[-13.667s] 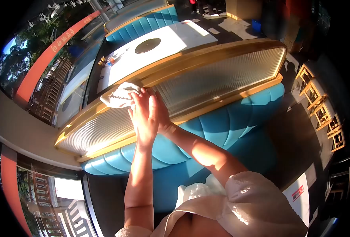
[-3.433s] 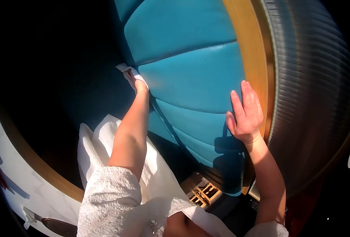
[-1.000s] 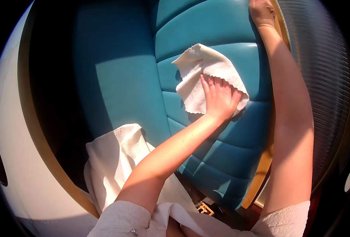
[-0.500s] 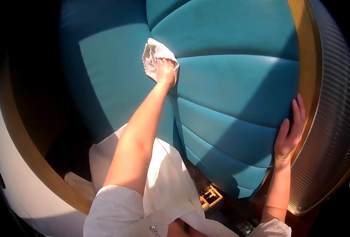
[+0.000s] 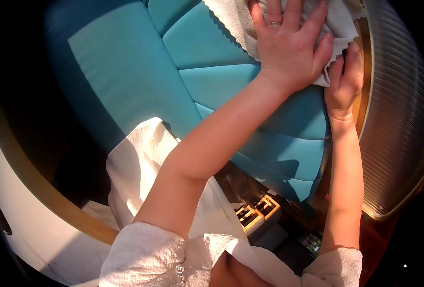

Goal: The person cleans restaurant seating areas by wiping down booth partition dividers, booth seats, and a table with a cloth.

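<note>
A pale cloth (image 5: 236, 24) lies against the upper part of the blue padded backrest (image 5: 212, 45), near its wooden edge. My left hand (image 5: 288, 52) presses flat on the cloth with its fingers spread; a ring shows on one finger. Just beside the cloth's lower right corner, my right hand (image 5: 344, 88) rests along the wooden frame (image 5: 363, 103), thumb and fingers apart. Its fingertips touch or nearly touch the cloth, and the exact contact is unclear.
The blue seat (image 5: 121, 62) adjoins the backrest on the left. A white table (image 5: 30, 210) with a wooden rim curves along the lower left. Ribbed glass (image 5: 398, 119) stands at the right. Wooden stools (image 5: 257, 213) are below, near the white clothing (image 5: 140, 162).
My left hand and the cloth have moved up and right, from the seam between seat and backrest to the backrest's upper edge. My right hand is higher in view, now close beside the left.
</note>
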`<state>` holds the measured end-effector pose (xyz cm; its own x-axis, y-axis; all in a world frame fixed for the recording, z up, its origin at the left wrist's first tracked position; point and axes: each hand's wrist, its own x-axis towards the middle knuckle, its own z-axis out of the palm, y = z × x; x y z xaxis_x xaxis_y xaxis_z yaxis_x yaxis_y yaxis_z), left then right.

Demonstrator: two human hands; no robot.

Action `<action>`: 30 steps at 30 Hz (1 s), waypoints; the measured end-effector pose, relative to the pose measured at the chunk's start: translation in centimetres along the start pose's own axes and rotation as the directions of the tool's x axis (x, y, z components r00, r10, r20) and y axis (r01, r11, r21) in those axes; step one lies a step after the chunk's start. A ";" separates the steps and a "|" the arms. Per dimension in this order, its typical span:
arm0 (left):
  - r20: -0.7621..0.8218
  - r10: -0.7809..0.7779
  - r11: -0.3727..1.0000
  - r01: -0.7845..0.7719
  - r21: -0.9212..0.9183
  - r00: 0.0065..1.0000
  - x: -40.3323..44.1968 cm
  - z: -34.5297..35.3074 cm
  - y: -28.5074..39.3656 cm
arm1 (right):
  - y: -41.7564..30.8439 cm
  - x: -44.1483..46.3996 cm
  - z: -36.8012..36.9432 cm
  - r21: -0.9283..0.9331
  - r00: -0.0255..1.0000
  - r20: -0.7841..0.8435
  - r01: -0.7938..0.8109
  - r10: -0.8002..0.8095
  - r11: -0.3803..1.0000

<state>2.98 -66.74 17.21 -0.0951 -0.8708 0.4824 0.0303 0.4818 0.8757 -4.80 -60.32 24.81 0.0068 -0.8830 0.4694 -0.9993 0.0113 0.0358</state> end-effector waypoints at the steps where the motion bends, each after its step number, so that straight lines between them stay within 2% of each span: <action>1: -0.012 -0.105 0.993 0.104 -0.051 0.994 -0.5 -0.9 -1.2 | -0.7 0.1 0.2 0.010 0.996 0.038 -0.081 0.081 0.997; 2: -0.023 -0.208 0.973 0.205 -0.105 0.978 -1.1 -1.9 -2.3 | -1.5 0.9 0.6 0.025 0.999 0.027 -0.035 0.034 0.999; 3: 0.017 -0.393 0.874 0.379 -0.305 0.920 -3.0 -1.9 -5.4 | -2.1 1.8 1.1 0.041 1.000 0.013 0.018 -0.018 0.999; 4: 0.027 -0.315 0.949 0.315 0.001 0.949 -6.5 -1.1 -11.2 | -2.0 2.3 1.4 -0.002 0.998 0.021 0.064 -0.064 0.998; 5: 0.058 -0.250 0.925 0.220 0.311 0.967 -10.3 -0.4 -16.5 | -1.9 2.6 1.8 -0.005 0.997 0.022 0.079 -0.078 0.997; 7: 0.039 -0.381 0.903 0.363 0.229 0.924 -13.6 -1.2 -19.9 | -1.9 2.4 2.0 0.000 0.998 0.040 0.047 -0.047 0.999; 8: 0.025 -0.388 0.899 0.372 0.231 0.921 -13.4 -2.3 -19.9 | -1.7 2.7 2.3 0.091 0.999 0.039 0.000 -0.004 0.996; 9: -0.027 -0.637 0.770 0.634 -0.076 0.770 -12.9 -3.3 -19.7 | -1.6 2.9 2.3 0.097 0.999 0.033 -0.006 0.002 0.995; 11: 0.026 -0.826 0.507 0.763 -0.400 0.562 -11.3 -4.2 -20.3 | -2.2 4.0 2.5 -0.114 0.997 0.063 0.041 -0.034 0.993; 12: 0.098 -0.840 0.456 0.792 -0.406 0.533 -12.0 -3.9 -20.8 | -2.1 4.1 2.4 -0.116 0.997 0.058 0.047 -0.040 0.992; 13: 0.180 -0.802 0.568 0.820 -0.070 0.570 -12.6 -3.6 -21.1 | -2.4 4.5 2.5 -0.143 0.997 0.069 0.048 -0.038 0.989; 14: 0.260 -0.755 0.655 0.711 0.257 0.601 -13.2 -3.2 -21.5 | -2.5 4.8 2.6 -0.171 0.996 0.079 0.045 -0.032 0.984; 15: 0.225 -0.723 0.680 0.730 0.066 0.653 -11.5 -2.8 -20.0 | -2.6 5.0 2.7 -0.175 0.996 0.085 0.043 -0.028 0.984; 17: 0.285 -0.689 0.712 0.697 0.088 0.667 -9.1 -2.7 -18.5 | -2.3 4.7 2.7 -0.186 0.995 0.075 0.074 -0.061 0.980; 18: 0.251 -0.634 0.767 0.636 0.084 0.731 -7.9 -2.6 -17.9 | -2.2 4.5 2.8 -0.190 0.995 0.082 0.071 -0.056 0.979; 19: 0.213 -0.577 0.815 0.573 0.085 0.789 -6.9 -2.6 -17.4 | -2.1 4.2 3.0 -0.118 0.998 0.065 0.014 -0.007 0.993; 20: 0.299 -0.566 0.817 0.572 0.077 0.768 -6.2 -3.4 -16.9 | -2.1 4.0 3.1 -0.045 0.997 0.051 -0.047 0.050 0.998; 21: 0.303 -0.572 0.813 0.576 0.083 0.763 -7.5 -3.3 -16.6 | -1.7 3.9 3.2 -0.053 0.997 0.036 -0.064 0.066 0.997; 23: 0.240 -0.437 0.889 0.457 -0.034 0.867 -10.0 -2.9 -14.6 | -1.7 4.2 3.4 -0.045 0.999 0.024 -0.042 0.043 0.998; 25: 0.259 -0.417 0.872 0.464 -0.156 0.871 -12.2 -4.2 -10.6 | -1.7 4.1 3.3 -0.064 1.000 0.025 -0.005 0.006 0.998; 27: 0.249 -0.319 0.884 0.381 -0.270 0.915 -12.5 -5.3 -9.4 | -1.8 4.2 3.2 -0.072 0.999 0.043 0.012 -0.009 0.997; 28: 0.319 -0.320 0.875 0.407 -0.261 0.892 -12.2 -5.7 -9.7 | -1.5 4.1 3.0 -0.043 0.999 0.049 0.001 0.001 0.999; 29: 0.315 -0.321 0.876 0.407 -0.260 0.893 -11.5 -5.9 -10.0 | -1.9 4.2 2.7 -0.040 0.999 0.049 0.004 -0.002 0.999; 30: 0.276 -0.239 0.951 0.282 -0.127 0.931 -10.3 -5.0 -11.4 | -1.9 4.3 2.7 -0.017 0.999 0.043 0.001 0.000 1.000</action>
<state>8.59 -63.78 2.38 -0.3701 -0.8990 0.2343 0.1288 0.2001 0.9713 -2.98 -65.40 24.33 0.0053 -0.9023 0.4311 -0.9985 0.0186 0.0512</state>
